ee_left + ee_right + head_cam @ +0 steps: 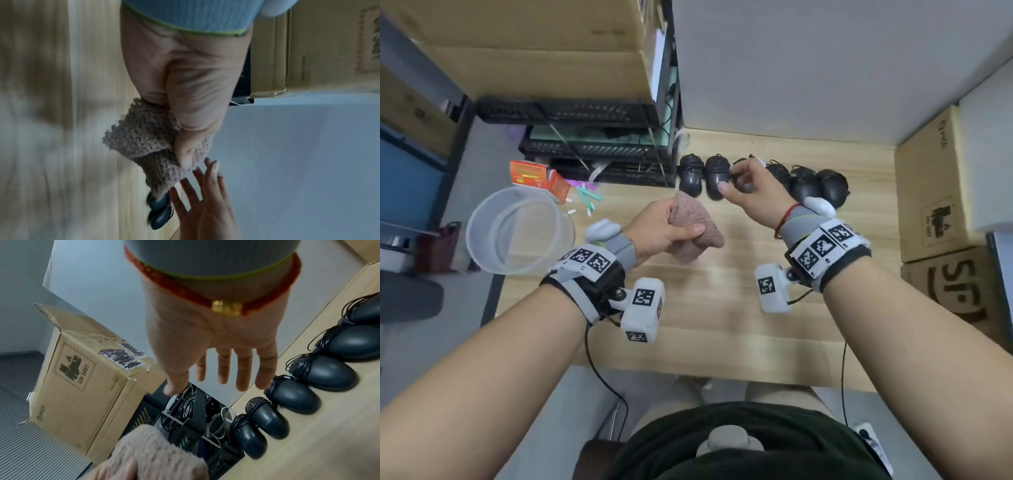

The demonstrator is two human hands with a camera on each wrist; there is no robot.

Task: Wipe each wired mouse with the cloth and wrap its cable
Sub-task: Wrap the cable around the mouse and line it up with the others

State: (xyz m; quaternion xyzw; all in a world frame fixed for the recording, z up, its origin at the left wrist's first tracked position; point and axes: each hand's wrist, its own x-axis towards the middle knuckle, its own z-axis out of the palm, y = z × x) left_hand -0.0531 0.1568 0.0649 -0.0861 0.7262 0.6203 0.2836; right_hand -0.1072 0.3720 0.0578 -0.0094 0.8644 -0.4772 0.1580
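Note:
Several black wired mice stand in a row at the back of the wooden table (722,308), from the leftmost mouse (691,174) to the rightmost mouse (834,186). In the right wrist view each mouse (292,394) has its cable wound round its front end. My left hand (664,228) grips a folded pinkish-brown cloth (688,212) just in front of the row's left end. My right hand (736,178) hovers over the third mouse with fingers (242,369) straight and holds nothing. The cloth (144,142) and two mice (158,201) also show in the left wrist view.
A clear plastic tub (517,229) stands off the table's left edge. A black wire rack (592,147) with cables sits at the back left, orange cartons (530,173) beside it. Cardboard boxes (935,192) line the right side. A grey wall backs the table.

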